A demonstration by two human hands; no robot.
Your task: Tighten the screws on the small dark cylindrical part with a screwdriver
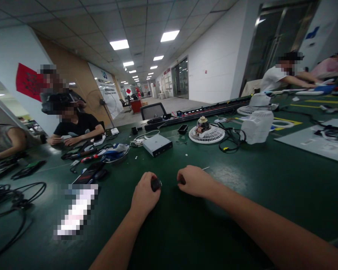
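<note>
My left hand (145, 193) is closed around a small black rounded object (156, 184) with a shiny edge; its exact kind does not show. A short gap to the right, my right hand (193, 181) is curled low over the green table, its fingers pressed together. Whatever it grips, if anything, is hidden by the fingers. Just behind that hand a thin pale rod (205, 168) sticks out, and I cannot tell whether the hand holds it. Beyond both hands lies a grey disc drive box (157, 145).
A white fan housing with an exposed motor (203, 131) sits behind my right hand, near black cables (233, 140) and a white plastic cover (257, 126). On the left are a lit phone (78, 212), a computer mouse (101, 174) and coiled cables (18, 198). Several people are around the table.
</note>
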